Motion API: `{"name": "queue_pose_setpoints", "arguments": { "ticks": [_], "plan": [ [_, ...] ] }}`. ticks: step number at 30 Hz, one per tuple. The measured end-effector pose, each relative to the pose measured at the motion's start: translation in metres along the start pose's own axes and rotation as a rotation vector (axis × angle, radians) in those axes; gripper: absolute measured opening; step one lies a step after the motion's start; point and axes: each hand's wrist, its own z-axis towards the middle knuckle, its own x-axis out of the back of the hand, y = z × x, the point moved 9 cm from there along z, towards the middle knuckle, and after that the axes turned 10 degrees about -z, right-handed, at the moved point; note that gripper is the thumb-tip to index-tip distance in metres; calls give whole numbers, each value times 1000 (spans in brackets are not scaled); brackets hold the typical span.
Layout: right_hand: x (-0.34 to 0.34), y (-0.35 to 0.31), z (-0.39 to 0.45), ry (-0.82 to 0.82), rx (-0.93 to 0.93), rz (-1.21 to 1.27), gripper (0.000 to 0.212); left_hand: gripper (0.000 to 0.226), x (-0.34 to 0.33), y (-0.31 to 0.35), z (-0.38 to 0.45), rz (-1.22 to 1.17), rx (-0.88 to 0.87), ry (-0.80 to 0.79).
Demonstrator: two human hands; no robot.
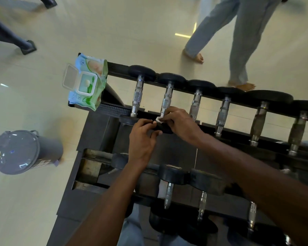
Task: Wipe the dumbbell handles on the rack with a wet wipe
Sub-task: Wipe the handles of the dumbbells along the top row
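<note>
A black rack (100, 137) carries a top row of several dumbbells with chrome handles. My right hand (180, 124) holds a small white wet wipe (159, 119) at the near end of the second dumbbell's handle (166, 102). My left hand (142, 139) grips the near black head (163, 129) of that dumbbell, fingers curled over it. The first handle (137, 96) stands just left of it. A lower row of dumbbells (169, 192) lies under my forearms.
A green wet-wipe pack (88, 82) with its lid flipped open sits on the rack's left end. A grey lidded bin (23, 151) stands on the floor to the left. A barefoot person in pale trousers (242, 41) walks behind the rack. Machine legs (25, 45) are at top left.
</note>
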Motion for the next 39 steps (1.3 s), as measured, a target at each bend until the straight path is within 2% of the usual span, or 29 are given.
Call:
{"name": "queue_pose_setpoints", "arguments": {
  "ticks": [2, 3, 6, 8, 11, 13, 15, 16, 19, 20, 23, 26, 29, 31, 33, 35, 39],
  "plan": [
    [8, -14, 12, -66, 171, -134, 16, 25, 1, 1, 0, 0, -6, -5],
    [20, -13, 22, -24, 171, -167, 17, 24, 1, 1, 0, -2, -9, -6],
    [49, 10, 54, 138, -13, -233, 25, 25, 1, 0, 1, -3, -4, -5],
    [32, -1, 55, 15, 61, -310, 19, 27, 0, -1, 1, -10, 6, -16],
    [-4, -40, 25, -312, 326, -280, 22, 27, 0, 0, 0, -3, -6, -33],
    [5, -37, 29, -303, 313, -278, 19, 28, -1, 1, -1, -1, -4, -33],
    [17, -27, 45, -192, 252, -310, 18, 30, -1, 0, 0, -2, -1, -31],
    [14, -23, 48, -199, 226, -309, 18, 30, -2, -1, 1, 1, -3, -36],
    [-5, -36, 34, -352, 283, -244, 16, 29, -1, -2, 1, 7, -1, -46],
    [-5, -36, 30, -336, 293, -247, 16, 28, -1, -2, 1, 2, -1, -40],
    [21, -15, 44, -82, 192, -313, 17, 26, 0, -2, -1, -27, 4, -14],
    [47, 3, 61, 142, 75, -358, 8, 25, 0, -4, 1, -26, -1, -11],
    [48, 6, 63, 224, 46, -452, 11, 25, 0, -4, 0, -21, 0, -5],
    [47, 14, 58, 310, -56, -444, 19, 25, 0, -3, -1, -22, -3, -7],
    [43, 22, 52, 393, -208, -369, 22, 25, 0, -2, -1, -22, -6, -16],
    [44, 27, 43, 500, -376, -204, 16, 25, 0, -2, -1, -21, -7, -21],
    [43, 46, 18, 751, -809, 323, 11, 24, 1, 0, -1, -12, -10, -23]
  ]
}}
